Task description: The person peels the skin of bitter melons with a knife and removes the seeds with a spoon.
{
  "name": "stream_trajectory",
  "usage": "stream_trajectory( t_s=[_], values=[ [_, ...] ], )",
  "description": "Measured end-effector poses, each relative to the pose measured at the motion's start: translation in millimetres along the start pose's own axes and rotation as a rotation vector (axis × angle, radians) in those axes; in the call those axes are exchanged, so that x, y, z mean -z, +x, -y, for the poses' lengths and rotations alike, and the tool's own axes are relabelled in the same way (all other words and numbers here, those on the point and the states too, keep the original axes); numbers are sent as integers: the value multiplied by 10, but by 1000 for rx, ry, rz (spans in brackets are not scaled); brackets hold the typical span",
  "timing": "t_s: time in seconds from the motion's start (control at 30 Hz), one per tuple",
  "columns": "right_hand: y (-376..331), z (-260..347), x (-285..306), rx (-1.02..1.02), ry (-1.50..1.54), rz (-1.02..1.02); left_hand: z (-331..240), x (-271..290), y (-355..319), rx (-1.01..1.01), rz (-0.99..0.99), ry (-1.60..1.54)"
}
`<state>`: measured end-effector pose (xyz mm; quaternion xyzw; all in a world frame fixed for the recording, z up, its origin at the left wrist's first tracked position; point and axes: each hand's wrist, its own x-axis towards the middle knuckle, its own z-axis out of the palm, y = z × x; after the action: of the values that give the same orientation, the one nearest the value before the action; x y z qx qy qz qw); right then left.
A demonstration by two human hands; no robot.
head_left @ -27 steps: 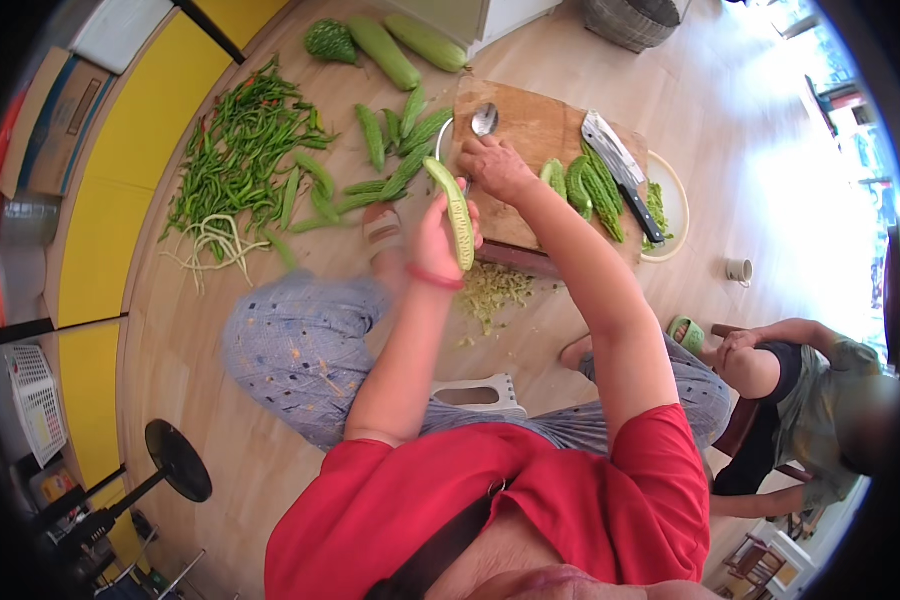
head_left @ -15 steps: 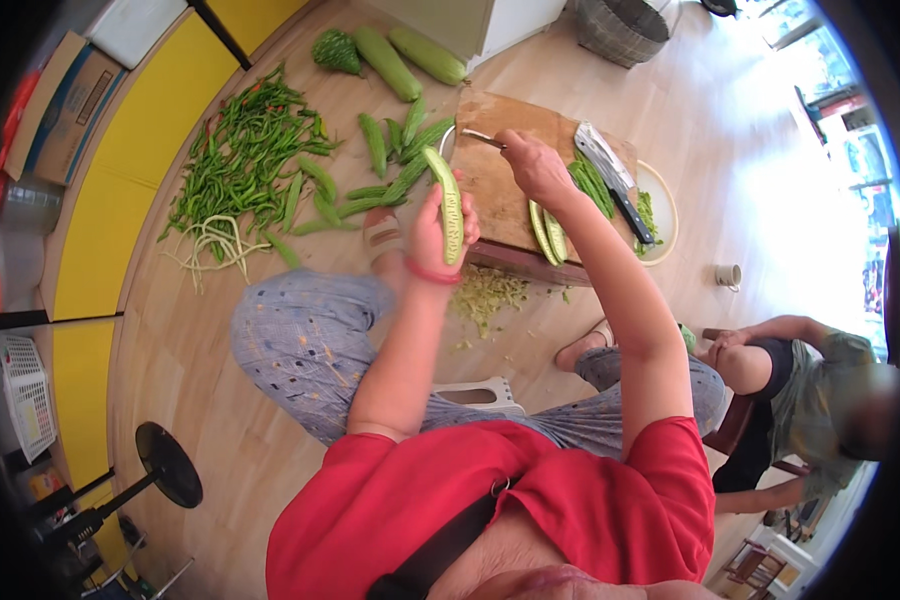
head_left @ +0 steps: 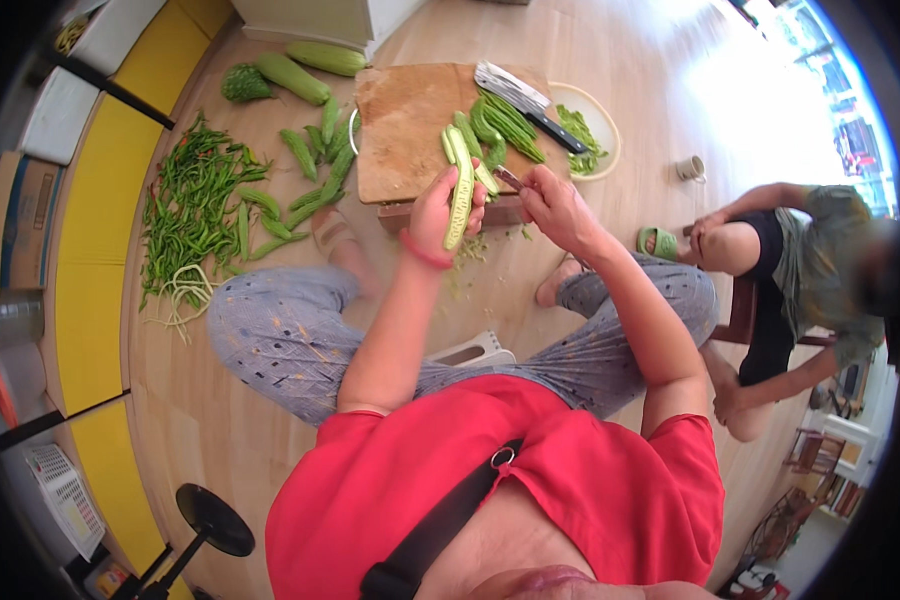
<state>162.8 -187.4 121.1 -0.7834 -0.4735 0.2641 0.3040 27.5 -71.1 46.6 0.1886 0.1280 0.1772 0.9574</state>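
Note:
Upright in my left hand (head_left: 438, 212) is a halved bitter melon (head_left: 460, 200), its pale cut face with a row of seed hollows showing. My right hand (head_left: 562, 210) grips a slim metal utensil (head_left: 508, 178), whose tip points at the melon from a short distance; its exact kind is unclear. Just beyond both hands stands a wooden chopping board (head_left: 400, 120). Green melon pieces (head_left: 486, 125), cut and whole, lie on its right part, partly behind my left hand. A cleaver (head_left: 530, 105) with a black handle rests beside them.
A pale round basin (head_left: 610, 150) with cut greens sits right of the board. Left on the floor lie a heap of green chillies (head_left: 195, 200), several bitter melons (head_left: 298, 152) and large gourds (head_left: 295, 78). A mug (head_left: 690, 168) and a seated person (head_left: 800, 260) are at the right.
My right hand has come down from over the board toward the melon half, utensil still in it. The left hand keeps its hold. The whole view has shifted, with the board now farther left.

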Motion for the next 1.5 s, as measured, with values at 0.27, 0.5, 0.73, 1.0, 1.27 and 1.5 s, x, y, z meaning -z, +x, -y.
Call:
stream_trajectory(
  t_s=[0.27, 0.5, 0.73, 1.0, 1.27, 1.5],
  values=[
    [-285, -140, -52, 189, -372, -192, 222, -236, -123, 124, -9, 258],
    [-304, -45, -126, 80, -570, -95, 321, -266, -149, 51, -63, 447],
    [-304, -8, -179, 79, -538, -2, 372, -236, -143, -22, -126, 539],
    [-340, -59, -314, 141, -408, 67, 415, -145, -164, -53, -234, 635],
    [-378, -149, -420, 140, -390, 105, 454, -28, -179, 9, -274, 636],
    [-404, -174, -378, 72, -403, 70, 442, -63, -128, 19, -218, 667]
  ],
)
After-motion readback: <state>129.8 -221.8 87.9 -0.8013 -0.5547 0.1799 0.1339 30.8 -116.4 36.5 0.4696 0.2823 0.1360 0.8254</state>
